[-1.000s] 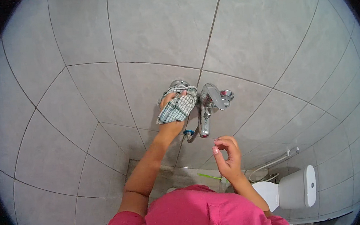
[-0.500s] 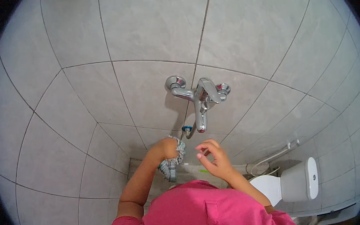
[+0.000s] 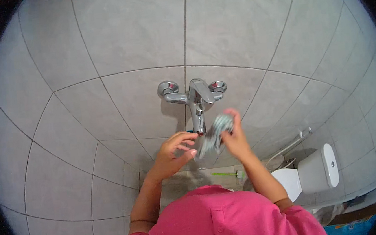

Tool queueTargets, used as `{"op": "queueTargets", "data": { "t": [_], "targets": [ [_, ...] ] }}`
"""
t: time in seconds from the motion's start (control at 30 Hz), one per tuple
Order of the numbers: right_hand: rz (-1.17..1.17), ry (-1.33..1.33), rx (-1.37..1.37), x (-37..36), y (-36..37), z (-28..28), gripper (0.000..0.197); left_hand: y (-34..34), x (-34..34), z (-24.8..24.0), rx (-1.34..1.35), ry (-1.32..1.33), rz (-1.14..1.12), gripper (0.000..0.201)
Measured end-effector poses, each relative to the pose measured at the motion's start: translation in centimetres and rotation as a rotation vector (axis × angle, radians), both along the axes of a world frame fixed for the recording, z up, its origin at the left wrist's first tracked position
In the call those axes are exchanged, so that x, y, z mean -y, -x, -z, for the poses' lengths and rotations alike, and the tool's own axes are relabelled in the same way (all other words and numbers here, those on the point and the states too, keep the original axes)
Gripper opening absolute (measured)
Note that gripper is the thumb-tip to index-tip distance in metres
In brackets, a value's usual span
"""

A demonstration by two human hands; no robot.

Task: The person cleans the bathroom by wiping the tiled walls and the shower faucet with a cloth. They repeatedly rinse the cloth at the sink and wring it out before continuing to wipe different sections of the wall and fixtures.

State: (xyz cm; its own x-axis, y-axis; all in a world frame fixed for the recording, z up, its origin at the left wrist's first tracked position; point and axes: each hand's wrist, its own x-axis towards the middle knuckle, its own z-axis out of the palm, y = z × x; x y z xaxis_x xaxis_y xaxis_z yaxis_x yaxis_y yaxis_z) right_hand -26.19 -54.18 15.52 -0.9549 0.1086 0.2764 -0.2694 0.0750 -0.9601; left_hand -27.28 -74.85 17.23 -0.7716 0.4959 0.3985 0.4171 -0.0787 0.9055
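A chrome mixer tap [image 3: 195, 95] is fixed to the grey tiled wall, its spout pointing down toward me. My right hand [image 3: 237, 138] grips a checked cloth [image 3: 218, 133] just right of the spout; the cloth is smeared by motion and hangs toward the left. Just left of the spout's end is my left hand [image 3: 175, 156], its fingers curved and apart with nothing in them. The left fingertips come close to the spout tip, but whether they touch it I cannot tell. A blue fitting on the wall is mostly hidden behind the spout.
A white toilet [image 3: 311, 169] stands at the lower right, with a white hose [image 3: 283, 150] on the wall beside it. A green-handled brush [image 3: 225, 174] lies low behind my arms. Tiled walls [image 3: 65, 180] enclose the left side. Something blue [image 3: 351, 228] shows at the lower right edge.
The cloth has passed from my left hand to my right, which has risen beside the spout. My left hand has opened and moved right. The view has shifted, so the tap appears further left.
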Motion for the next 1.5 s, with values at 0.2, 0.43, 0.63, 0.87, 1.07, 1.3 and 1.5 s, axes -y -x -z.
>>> {"op": "queueTargets", "data": {
  "t": [0.2,0.43,0.63,0.87,1.07,1.3,1.5],
  "targets": [
    [0.378,-0.445,-0.372,-1.6,7.1,-1.4,0.036,0.6,0.8,2.6,0.057,0.036,-0.027,0.018],
    [0.522,-0.863,-0.495,-1.7,7.6,-0.2,0.028,0.1,1.4,3.6,0.15,0.003,-0.019,0.016],
    [0.55,-0.8,-0.441,0.3,8.2,-1.0,0.027,0.7,1.1,5.0,0.182,-0.098,-0.042,0.011],
    [0.464,-0.834,-0.542,-2.8,7.2,-0.1,0.034,0.8,0.7,7.1,0.217,-0.104,-0.022,0.009],
    [0.549,-0.465,-0.432,-0.4,7.1,1.8,0.037,0.6,0.3,7.8,0.271,-0.068,-0.018,0.009],
    [0.449,-0.421,-0.101,-5.7,0.2,5.1,0.028,-1.3,-1.8,8.4,0.258,-0.064,0.071,0.008],
    [0.429,-0.23,0.205,-6.7,-13.9,9.5,0.023,-6.7,-7.1,9.6,0.2,0.285,0.235,0.016]
  ]
}}
